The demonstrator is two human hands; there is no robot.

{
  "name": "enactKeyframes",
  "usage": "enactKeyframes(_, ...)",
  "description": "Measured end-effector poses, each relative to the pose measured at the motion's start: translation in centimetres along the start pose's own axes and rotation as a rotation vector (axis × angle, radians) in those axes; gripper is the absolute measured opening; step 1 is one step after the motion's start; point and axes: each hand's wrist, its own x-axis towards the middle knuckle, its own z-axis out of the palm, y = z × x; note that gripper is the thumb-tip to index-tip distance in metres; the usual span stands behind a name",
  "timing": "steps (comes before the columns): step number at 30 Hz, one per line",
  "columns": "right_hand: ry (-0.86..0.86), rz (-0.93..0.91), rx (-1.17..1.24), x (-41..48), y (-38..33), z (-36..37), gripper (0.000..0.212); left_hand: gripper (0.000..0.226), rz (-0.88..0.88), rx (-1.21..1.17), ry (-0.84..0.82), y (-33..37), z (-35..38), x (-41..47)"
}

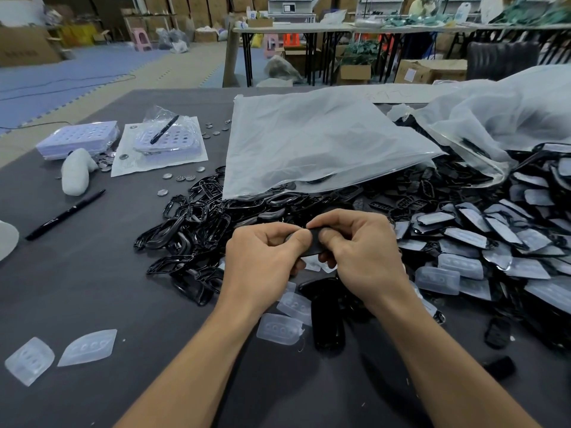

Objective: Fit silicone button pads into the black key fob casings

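Note:
My left hand (262,261) and my right hand (361,251) meet above the grey table, both pinching one black key fob casing (315,242) between thumbs and fingers. Most of the casing is hidden by my fingers, and I cannot tell whether a pad sits in it. Loose clear silicone button pads (279,329) lie just below my hands, and two more silicone pads (88,347) lie at the near left. A pile of black casing frames (197,217) spreads left of my hands. Casings with pads fitted (482,239) are heaped at the right.
A large clear plastic bag (315,146) covers part of the black pile behind my hands; another bag (500,115) lies at the right. Black pens (65,214), coin cells (180,177), blister trays (78,137) and a white foam piece (75,174) lie at the left. The table's cloth (92,285) is dark grey.

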Motion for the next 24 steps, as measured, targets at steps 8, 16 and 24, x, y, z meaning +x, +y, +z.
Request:
enactKeyframes(8, -0.018, 0.016, -0.003, 0.00, 0.01, 0.06, 0.029, 0.025, 0.008, -0.003, 0.034, 0.22, -0.14, 0.22)
enactKeyframes(16, 0.013, -0.009, -0.101, 0.00, 0.23, 0.01, 0.024, 0.025, 0.010, 0.004, -0.004, 0.31, -0.24, 0.06)
enactKeyframes(24, 0.012, 0.064, -0.002, 0.34, 0.55, -0.58, 0.027, 0.031, -0.144, -0.137, -0.149, 0.70, -0.42, 0.34)
